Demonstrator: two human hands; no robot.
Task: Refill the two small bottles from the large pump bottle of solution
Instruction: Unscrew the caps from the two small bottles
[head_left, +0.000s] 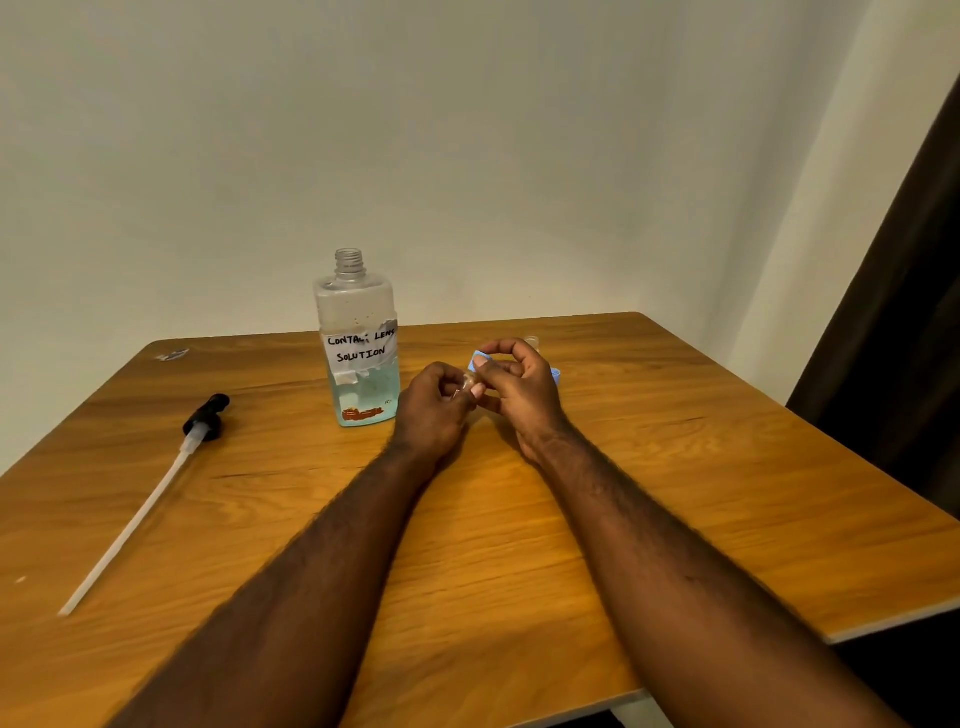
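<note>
The large bottle (358, 338) stands uncapped on the table (675, 467). Just right of it the hands meet: the left hand (431, 410) pinches a small bottle (471, 383) that is mostly hidden, and the right hand (519, 389) curls round a blue piece (480, 358). The pump (205, 415) lies well left of the large bottle.

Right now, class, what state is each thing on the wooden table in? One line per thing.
Large clear square labelled bottle: upright, pump off, neck open, about a third full of bluish liquid.
Black pump with white tube: lying flat on the table.
Small pale blue bottle: gripped by right hand, mostly hidden.
Small clear piece: pinched by left hand.
Small clear bottle: behind right hand, mostly hidden.
</note>
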